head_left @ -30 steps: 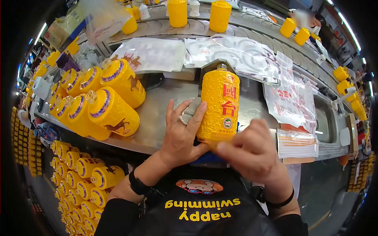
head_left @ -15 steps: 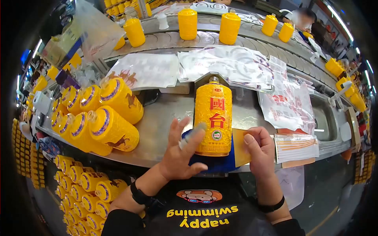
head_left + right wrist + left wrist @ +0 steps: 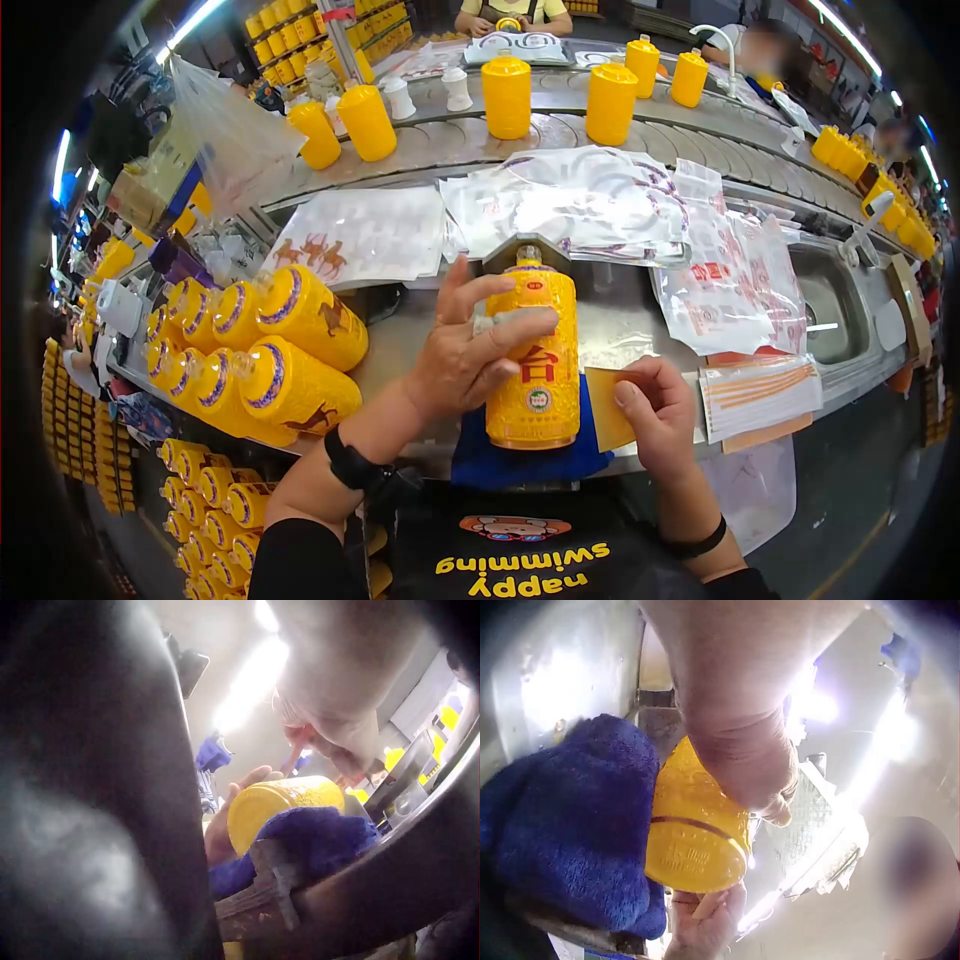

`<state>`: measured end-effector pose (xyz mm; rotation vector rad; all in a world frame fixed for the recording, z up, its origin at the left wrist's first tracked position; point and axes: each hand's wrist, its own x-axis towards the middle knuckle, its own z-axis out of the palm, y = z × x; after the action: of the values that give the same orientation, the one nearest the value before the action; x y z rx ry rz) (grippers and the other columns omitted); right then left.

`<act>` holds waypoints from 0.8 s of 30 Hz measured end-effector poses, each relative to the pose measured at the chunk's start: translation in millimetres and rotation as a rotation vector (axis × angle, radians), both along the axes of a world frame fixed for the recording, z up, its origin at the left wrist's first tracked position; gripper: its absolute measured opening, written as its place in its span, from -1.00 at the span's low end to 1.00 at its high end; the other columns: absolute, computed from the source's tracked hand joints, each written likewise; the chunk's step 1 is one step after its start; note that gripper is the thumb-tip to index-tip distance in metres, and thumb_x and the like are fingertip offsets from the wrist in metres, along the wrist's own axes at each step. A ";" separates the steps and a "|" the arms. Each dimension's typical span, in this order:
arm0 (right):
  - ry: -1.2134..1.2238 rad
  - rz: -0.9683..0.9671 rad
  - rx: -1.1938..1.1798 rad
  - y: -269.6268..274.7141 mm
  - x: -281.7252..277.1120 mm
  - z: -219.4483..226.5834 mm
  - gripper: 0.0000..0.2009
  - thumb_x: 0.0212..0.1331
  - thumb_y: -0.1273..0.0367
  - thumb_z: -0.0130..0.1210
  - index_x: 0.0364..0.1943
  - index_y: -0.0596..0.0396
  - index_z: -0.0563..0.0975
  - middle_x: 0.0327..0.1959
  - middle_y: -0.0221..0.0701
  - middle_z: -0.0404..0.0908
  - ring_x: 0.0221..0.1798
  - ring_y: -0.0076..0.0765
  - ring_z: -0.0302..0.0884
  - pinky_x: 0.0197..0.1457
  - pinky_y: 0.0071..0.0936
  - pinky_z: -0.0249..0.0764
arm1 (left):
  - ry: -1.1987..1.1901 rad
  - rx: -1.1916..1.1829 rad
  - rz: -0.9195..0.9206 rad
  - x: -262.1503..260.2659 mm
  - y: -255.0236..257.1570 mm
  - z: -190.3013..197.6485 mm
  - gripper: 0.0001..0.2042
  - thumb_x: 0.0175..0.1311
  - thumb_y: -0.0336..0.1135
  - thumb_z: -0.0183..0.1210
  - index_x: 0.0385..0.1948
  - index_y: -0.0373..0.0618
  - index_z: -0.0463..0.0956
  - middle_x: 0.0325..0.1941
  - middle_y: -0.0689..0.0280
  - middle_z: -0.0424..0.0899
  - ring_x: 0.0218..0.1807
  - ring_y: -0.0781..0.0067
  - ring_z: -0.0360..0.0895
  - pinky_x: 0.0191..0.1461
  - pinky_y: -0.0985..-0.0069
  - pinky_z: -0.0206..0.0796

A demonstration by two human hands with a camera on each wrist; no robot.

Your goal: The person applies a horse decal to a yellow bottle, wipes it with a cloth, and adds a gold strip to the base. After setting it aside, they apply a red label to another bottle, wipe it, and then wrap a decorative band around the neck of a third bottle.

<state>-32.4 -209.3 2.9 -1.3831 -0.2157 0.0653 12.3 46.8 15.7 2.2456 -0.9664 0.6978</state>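
Note:
A yellow textured bottle with red characters lies on its back, neck away from me, its base over a blue cloth. My left hand is laid over the bottle's upper front from the left, fingers loosely extended across the red lettering; a pale wrap covers part of one finger. On the right, my right hand pinches a flat yellowish card between thumb and fingers, beside the bottle. The bottle's round base faces the left wrist view, next to the cloth.
Finished-looking yellow bottles lie stacked at the left. Sheets of printed decals lie behind the bottle, with striped strips at the right near a sink. Beyond runs a conveyor carrying more bottles. A person sits across it.
The right hand moved from the bottle's base out to the right with the card. The left hand lifted from the bottle's left side, then came over its upper front. The head view tilted up.

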 end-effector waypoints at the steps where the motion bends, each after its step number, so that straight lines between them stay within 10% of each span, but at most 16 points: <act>1: 0.011 0.030 -0.002 0.9 2.9 1.9 -0.87 0.25 0.49 0.14 -0.17 0.15 0.46 -0.30 -0.54 0.53 -0.23 -0.70 0.45 -0.13 -0.67 0.38 | -0.009 -0.002 0.009 8.4 0.1 1.3 -0.57 0.45 0.06 -0.15 0.08 0.09 0.59 -0.01 0.38 0.66 0.33 0.23 0.30 0.59 0.10 -0.46; 7: 0.015 0.217 -0.241 11.5 37.8 17.5 -0.87 0.23 0.44 0.17 -0.23 0.18 0.50 -0.33 -0.51 0.55 -0.27 -0.68 0.46 -0.18 -0.67 0.40 | -0.003 -0.101 0.058 35.0 -4.2 3.4 -0.59 0.45 -0.02 -0.10 0.06 -0.06 0.59 -0.08 0.30 0.68 0.22 0.18 0.36 0.53 0.18 -0.27; 9: -0.031 -0.088 -0.182 15.8 54.5 -2.0 -0.84 0.27 0.38 0.15 -0.20 0.18 0.51 -0.36 -0.52 0.56 -0.28 -0.69 0.45 -0.20 -0.68 0.38 | 0.046 -0.161 0.122 34.3 -6.4 1.4 -0.58 0.46 -0.04 -0.09 0.06 -0.12 0.58 -0.09 0.28 0.67 0.23 0.16 0.35 0.49 0.22 -0.15; 13: 0.061 0.102 0.014 19.5 37.0 2.5 -0.87 0.28 0.40 0.14 -0.21 0.15 0.49 -0.35 -0.53 0.57 -0.30 -0.73 0.41 -0.23 -0.71 0.36 | 0.558 -0.684 0.205 24.4 -12.8 -21.0 -0.55 0.50 -0.02 -0.10 0.05 -0.25 0.51 -0.05 0.22 0.69 0.02 0.36 0.53 0.15 0.48 0.30; 17: 0.001 -0.107 -0.102 6.0 47.0 -15.4 -0.85 0.26 0.42 0.17 -0.17 0.19 0.51 -0.29 -0.47 0.60 -0.22 -0.67 0.49 -0.11 -0.67 0.42 | 1.410 -1.273 -0.197 46.3 -16.6 -16.6 -0.56 0.49 0.03 -0.08 0.02 -0.18 0.50 -0.09 0.22 0.68 -0.09 0.41 0.63 0.04 0.47 0.45; 24: -0.028 -0.098 -0.071 -13.9 19.2 -4.7 -0.88 0.29 0.44 0.13 -0.17 0.15 0.50 -0.34 -0.58 0.51 -0.31 -0.74 0.37 -0.22 -0.75 0.32 | 1.538 -1.134 -0.400 76.7 -13.1 -28.5 -0.72 0.37 -0.17 0.10 -0.16 -0.24 0.57 -0.13 0.20 0.69 -0.14 0.39 0.65 0.00 0.49 0.50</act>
<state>-13.3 -223.2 -1.8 -1.4636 -0.1697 -0.0282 89.0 33.7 -12.8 0.9264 -0.0588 -0.5876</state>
